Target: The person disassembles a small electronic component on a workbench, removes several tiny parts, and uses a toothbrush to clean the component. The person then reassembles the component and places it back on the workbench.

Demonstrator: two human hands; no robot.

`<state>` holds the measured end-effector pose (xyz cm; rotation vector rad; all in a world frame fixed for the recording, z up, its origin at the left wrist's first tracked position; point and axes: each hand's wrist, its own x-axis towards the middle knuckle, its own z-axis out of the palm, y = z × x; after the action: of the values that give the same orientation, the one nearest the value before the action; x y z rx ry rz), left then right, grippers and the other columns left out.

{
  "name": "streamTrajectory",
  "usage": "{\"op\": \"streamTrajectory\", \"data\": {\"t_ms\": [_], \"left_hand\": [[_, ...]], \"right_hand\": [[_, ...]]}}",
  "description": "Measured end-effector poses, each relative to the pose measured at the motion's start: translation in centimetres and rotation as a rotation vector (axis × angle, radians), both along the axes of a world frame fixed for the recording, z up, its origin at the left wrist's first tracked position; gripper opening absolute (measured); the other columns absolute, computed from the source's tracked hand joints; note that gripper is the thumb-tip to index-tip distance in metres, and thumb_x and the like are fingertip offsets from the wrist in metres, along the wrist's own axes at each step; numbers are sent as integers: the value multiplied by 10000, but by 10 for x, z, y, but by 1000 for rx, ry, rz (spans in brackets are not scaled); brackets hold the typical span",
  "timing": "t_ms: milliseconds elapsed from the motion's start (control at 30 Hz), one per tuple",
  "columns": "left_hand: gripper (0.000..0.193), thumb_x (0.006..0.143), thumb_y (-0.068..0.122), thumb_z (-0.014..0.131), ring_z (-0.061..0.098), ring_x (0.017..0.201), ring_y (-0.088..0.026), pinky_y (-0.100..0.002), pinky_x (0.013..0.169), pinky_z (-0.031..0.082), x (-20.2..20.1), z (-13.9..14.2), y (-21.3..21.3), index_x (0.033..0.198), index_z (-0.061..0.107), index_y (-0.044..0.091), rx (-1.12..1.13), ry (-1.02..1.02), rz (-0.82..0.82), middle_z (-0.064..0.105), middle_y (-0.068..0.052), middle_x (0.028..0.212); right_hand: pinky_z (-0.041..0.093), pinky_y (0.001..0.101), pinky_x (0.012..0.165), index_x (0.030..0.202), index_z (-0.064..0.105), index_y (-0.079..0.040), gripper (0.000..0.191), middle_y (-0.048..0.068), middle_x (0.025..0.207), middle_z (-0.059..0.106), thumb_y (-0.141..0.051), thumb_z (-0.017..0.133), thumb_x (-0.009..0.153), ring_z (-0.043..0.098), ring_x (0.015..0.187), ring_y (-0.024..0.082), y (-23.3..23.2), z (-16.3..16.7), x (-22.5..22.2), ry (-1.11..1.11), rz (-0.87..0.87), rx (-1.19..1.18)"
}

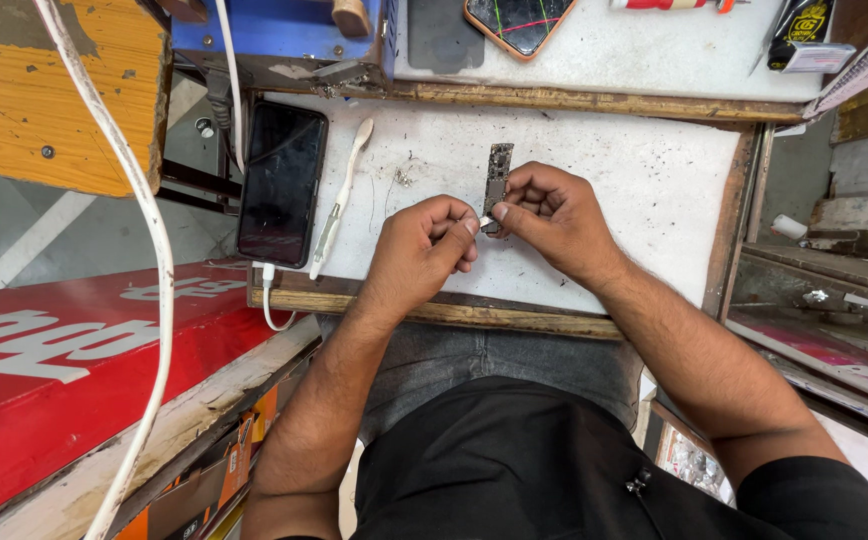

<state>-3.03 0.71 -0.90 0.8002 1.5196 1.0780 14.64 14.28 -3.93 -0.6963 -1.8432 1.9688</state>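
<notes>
Scuffed white worktop (pixel 644 190): right hand (pixel 554 215) pinches narrow circuit board (pixel 498 175) at its lower end, left hand (pixel 424 245) closed on small white bit (pixel 484 221) touching it. Black phone (pixel 282 183) lies left.

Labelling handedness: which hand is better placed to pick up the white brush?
Left, probably. The white brush lies left of the left hand; the right hand is farther away and already holds the circuit board.
</notes>
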Motion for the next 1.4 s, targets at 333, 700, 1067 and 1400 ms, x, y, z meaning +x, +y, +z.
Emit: {"op": "streamTrajectory", "data": {"t_ms": [333, 700, 1067, 1400], "left_hand": [[164, 1044, 173, 600, 664, 629, -60, -230, 566, 552, 4, -3, 2, 982, 667, 37, 49, 64, 5, 689, -11, 691], [158, 1033, 178, 620, 680, 633, -62, -230, 577, 547, 11, 5, 1, 976, 650, 34, 133, 266, 27, 694, 2, 684], [154, 1047, 171, 601, 604, 595, -50, -233, 546, 514, 2, 7, 1, 997, 656, 36, 82, 30, -35, 645, 7, 658], [140, 1049, 151, 592, 620, 613, -53, -233, 559, 524, 2, 6, -1, 993, 639, 32, 101, -29, -27, 661, -8, 672]], "right_hand": [[616, 219, 743, 1074, 588, -33, 143, 70, 929, 706, -57, 703, 991, 723, 851, 94, 0, -5, 1, -13, 12, 51], [593, 183, 684, 978, 574, -64, 179, 38, 865, 716, -76, 750, 950, 707, 795, 55, 3, -5, 6, -56, 8, 66], [605, 207, 739, 1045, 588, -47, 162, 61, 913, 720, -100, 732, 991, 723, 861, 87, 1, -7, 9, 32, 25, -15], [616, 229, 749, 1052, 593, -39, 150, 79, 925, 718, -107, 720, 1010, 732, 882, 113, 1, -8, 10, 70, 31, -58]]}}
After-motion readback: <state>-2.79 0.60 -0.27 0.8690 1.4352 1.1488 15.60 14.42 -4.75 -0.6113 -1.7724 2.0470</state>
